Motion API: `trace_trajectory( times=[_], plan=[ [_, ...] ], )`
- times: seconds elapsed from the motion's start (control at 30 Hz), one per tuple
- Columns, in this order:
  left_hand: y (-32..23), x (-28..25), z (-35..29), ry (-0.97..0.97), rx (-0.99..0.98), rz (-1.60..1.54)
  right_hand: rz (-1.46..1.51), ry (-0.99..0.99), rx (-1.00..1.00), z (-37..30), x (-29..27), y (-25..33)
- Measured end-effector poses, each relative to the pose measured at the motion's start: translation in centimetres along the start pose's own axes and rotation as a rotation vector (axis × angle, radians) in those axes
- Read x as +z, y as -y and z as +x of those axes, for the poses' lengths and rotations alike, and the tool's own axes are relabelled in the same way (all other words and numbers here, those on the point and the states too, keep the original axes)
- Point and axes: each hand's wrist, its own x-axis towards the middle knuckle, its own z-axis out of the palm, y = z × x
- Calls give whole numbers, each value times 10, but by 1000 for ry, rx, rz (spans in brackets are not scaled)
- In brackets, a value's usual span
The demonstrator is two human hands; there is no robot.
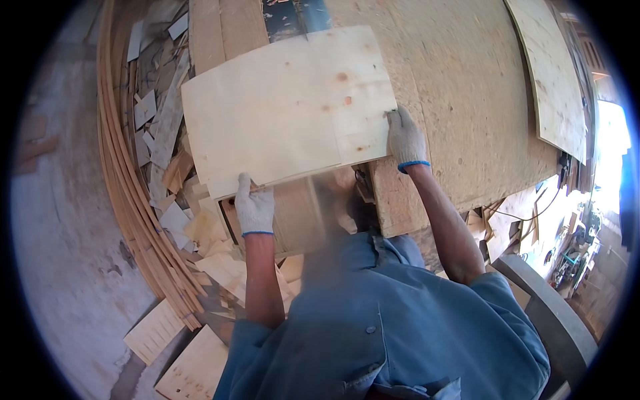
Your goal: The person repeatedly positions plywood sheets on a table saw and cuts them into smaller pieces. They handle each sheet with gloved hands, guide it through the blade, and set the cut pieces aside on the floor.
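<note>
Workplace seen from above; twelve o'clock points away from the wearer. The largest element is a broad brown wooden surface (467, 127), spreading from twelve to three o'clock. A pale rectangular plywood sheet (287, 113) lies between eleven and twelve o'clock of the view, its three o'clock end over the near part of the surface; whether it rests there or is raised slightly cannot be told. A pale plywood panel (557, 73) occupies two o'clock, along the surface's outer side. A bundle of long thin brown wooden strips (123, 187) runs down nine o'clock, probably laid parallel for compactness. Beside it, toward ten o'clock, is a heap of angular wood offcuts (160, 133), apparently dropped clear of the surface.

Smallest are the hands, in white knitted gloves with blue cuffs. The left hand (255, 210) grips the sheet's near edge between six and seven o'clock, thumb above, the other fingers hidden. The right hand (407, 139) is closed on the short edge between three and four o'clock. This wide spacing presumably steadies the sheet against turning.

The sheet's long axis runs from between eight and nine to between two and three o'clock; one long edge faces the wearer.
</note>
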Motion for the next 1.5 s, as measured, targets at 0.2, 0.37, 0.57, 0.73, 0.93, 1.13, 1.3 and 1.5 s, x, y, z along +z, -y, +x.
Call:
trace_trajectory(
  times=[0.2, 0.37, 0.57, 0.73, 0.93, 1.13, 1.3, 1.5],
  plan=[
    [-3, 9, 14, -11, 27, -5, -18, -57, -78, 11, 6, 1],
    [-8, 9, 35, -45, 33, 19, -176, -111, -335, 20, 13, -5],
    [-4, 41, 28, -2, 23, 67, -312, -27, -305, 36, 8, 5],
    [-6, 36, 49, -28, 64, 67, -298, -35, -265, 41, 5, 25],
    [-11, 57, 56, 34, 28, 39, -181, -81, -239, 55, 10, 36],
    [-14, 71, 78, 77, 54, 16, -158, -88, -162, 83, 18, 43],
    [-18, 87, 87, 79, 21, -3, -237, -109, -215, 96, 21, 52],
    [-19, 100, 103, 163, 24, -29, -435, -121, -394, 124, 29, 48]
  ],
)
